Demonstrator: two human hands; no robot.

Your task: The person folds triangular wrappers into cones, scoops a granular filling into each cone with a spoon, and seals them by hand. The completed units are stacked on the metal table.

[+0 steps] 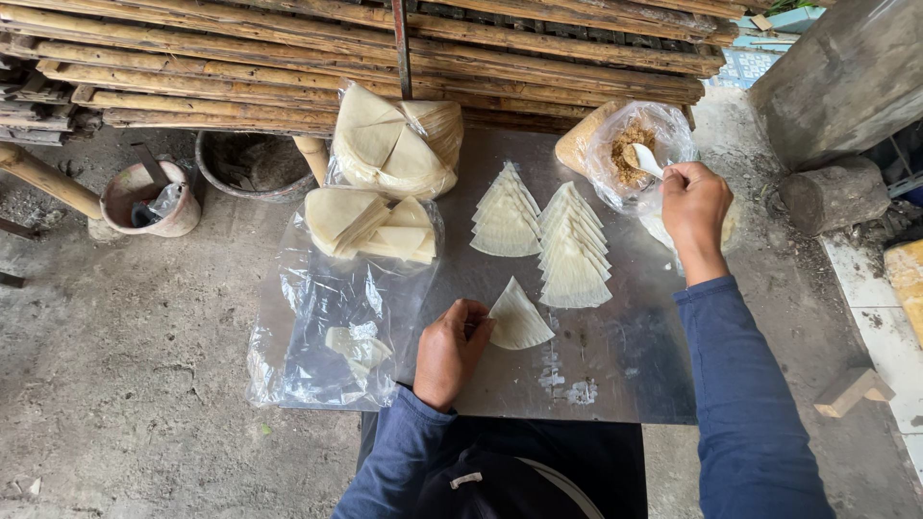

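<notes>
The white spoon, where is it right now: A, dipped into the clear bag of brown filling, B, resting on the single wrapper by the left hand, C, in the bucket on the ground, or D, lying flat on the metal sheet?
A: the right hand holds the white spoon inside the clear bag of brown filling.

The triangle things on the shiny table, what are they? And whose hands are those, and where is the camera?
The camera sits on a person's head and looks down, so you see that person's own two hands. The left hand presses one thin, pale wrapper flat on the metal sheet. The right hand dips a white spoon into a clear bag of brown crumbly filling. More wrappers lie fanned in two rows, and further stacks sit in plastic bags.
</notes>
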